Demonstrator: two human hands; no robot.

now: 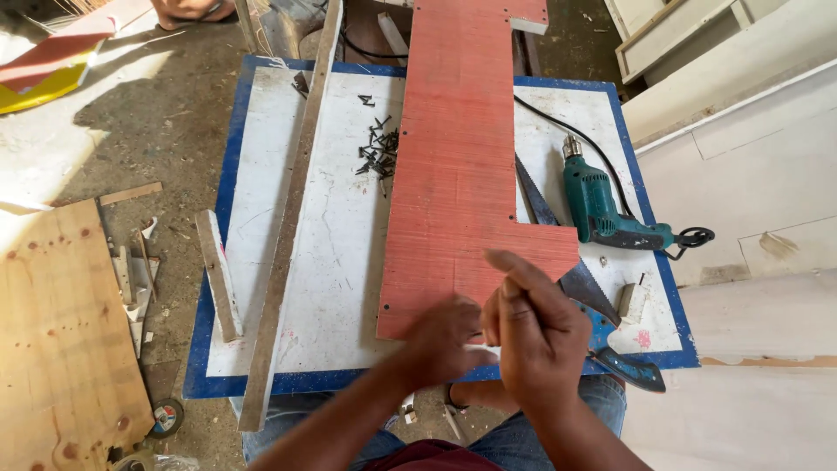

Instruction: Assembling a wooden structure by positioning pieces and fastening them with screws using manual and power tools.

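Red board [458, 166], cut to a stepped shape, lies flat down the middle of the white, blue-edged work panel [331, 288], its near end coming right up to the two hands. Both hands meet at that near edge, over the board's corner. Left hand [440, 340] is blurred, fingers curled toward the right one; whether it pinches something small I cannot tell. Right hand [536, 327] is loosely bent, index finger stretched over the board's edge, nothing clearly held in it; its grip is unclear too.

How far along, judging from what lies here: the board's outline looks already cut, with a notch on its right side and small holes showing near the near edge and at the left corner. No screws appear driven into it from what I can see.

Left of the board, a loose heap of dark screws [379, 150] sits untouched on the panel. Right of the board, the teal electric drill [606, 214] lies on its side with its cord trailing, nobody holding it. A handsaw [575, 283] pokes out from under the board's right step, handle toward the near corner. Further left of the board, a long wooden batten [288, 227] lies lengthwise across the panel.
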